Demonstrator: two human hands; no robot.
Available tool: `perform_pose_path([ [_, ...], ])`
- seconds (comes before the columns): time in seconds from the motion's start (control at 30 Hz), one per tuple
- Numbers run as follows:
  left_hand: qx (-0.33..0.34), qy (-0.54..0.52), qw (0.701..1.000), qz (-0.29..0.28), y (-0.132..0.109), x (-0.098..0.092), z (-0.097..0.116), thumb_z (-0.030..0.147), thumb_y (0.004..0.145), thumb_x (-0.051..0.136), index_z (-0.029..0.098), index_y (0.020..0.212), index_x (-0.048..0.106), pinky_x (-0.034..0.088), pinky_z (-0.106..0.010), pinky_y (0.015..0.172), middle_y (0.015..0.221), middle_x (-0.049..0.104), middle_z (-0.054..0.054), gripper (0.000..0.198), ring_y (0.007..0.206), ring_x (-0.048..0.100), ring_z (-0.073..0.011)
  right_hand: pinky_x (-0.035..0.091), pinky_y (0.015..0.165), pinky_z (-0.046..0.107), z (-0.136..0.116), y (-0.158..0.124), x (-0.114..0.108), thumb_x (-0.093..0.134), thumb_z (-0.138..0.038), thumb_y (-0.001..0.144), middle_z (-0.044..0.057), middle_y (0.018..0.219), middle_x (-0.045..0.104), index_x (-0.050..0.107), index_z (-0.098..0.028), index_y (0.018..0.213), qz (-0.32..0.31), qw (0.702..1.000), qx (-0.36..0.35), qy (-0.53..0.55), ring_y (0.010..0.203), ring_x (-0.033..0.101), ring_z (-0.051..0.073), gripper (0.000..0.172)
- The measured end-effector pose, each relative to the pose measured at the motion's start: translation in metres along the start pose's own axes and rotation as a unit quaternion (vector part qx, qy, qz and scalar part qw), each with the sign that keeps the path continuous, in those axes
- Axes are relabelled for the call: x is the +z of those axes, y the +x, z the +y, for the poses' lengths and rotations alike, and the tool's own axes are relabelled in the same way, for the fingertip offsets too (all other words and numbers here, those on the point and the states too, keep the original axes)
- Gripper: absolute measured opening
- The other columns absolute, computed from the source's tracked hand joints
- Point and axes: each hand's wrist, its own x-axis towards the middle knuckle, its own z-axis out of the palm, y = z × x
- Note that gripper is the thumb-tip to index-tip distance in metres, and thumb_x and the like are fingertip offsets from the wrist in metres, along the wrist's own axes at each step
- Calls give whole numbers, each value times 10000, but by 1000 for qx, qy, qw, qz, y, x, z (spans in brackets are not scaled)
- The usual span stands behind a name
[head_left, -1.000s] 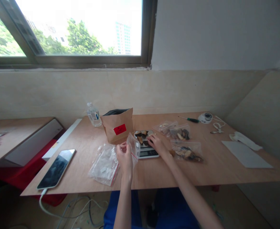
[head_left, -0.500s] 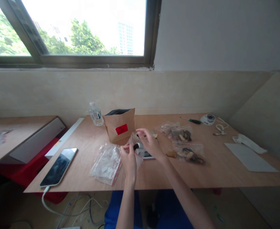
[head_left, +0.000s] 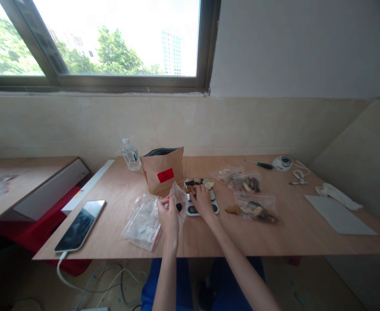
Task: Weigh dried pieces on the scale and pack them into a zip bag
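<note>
Left hand (head_left: 169, 218) pinching a clear zip bag (head_left: 182, 198) with a dark piece (head_left: 179, 207) showing in it, I have my right hand (head_left: 203, 203) over the white digital scale (head_left: 216, 209), fingertips at its dried slices (head_left: 192, 182); whether they grip one, I cannot tell. Behind the bag stands a kraft pouch (head_left: 154, 176).

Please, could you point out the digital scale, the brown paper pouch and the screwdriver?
Digital scale (head_left: 213, 195), head view: platform's right side.
Brown paper pouch (head_left: 165, 175), head view: red label.
Screwdriver (head_left: 265, 165), head view: green handle.
</note>
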Motion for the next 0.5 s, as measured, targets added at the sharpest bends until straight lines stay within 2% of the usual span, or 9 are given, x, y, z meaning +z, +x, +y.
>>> perform_pose_path([
  [0.17,-8,-30,999,-15,-1,1,3,273,775,555,182,726,494,444,-359,804,809,606,-30,120,869,599,-200,401,801,411,9,6,-3,448,-266,891,143,1002,582,564,-139,1027,-26,999,-21,-35,963,503,291,220],
  [0.3,-25,-46,998,-16,-3,2,7,237,767,558,178,715,490,462,-343,767,786,609,-28,104,828,611,-192,400,832,402,18,11,-4,399,-209,908,135,982,607,582,-144,986,-28,999,-28,12,951,528,262,210],
  [0.43,-23,-33,999,-15,-3,3,6,243,757,565,170,722,508,459,-345,746,746,601,-18,99,774,605,-188,403,868,381,19,17,-12,384,-218,904,122,976,617,580,-152,975,28,988,-11,150,967,538,231,219],
  [0.5,-18,-24,999,-19,-3,4,3,260,756,564,169,732,515,451,-350,751,737,597,-15,106,764,598,-188,411,874,365,12,21,-23,388,-271,904,119,1004,614,568,-155,989,70,958,12,278,978,543,215,231],
])
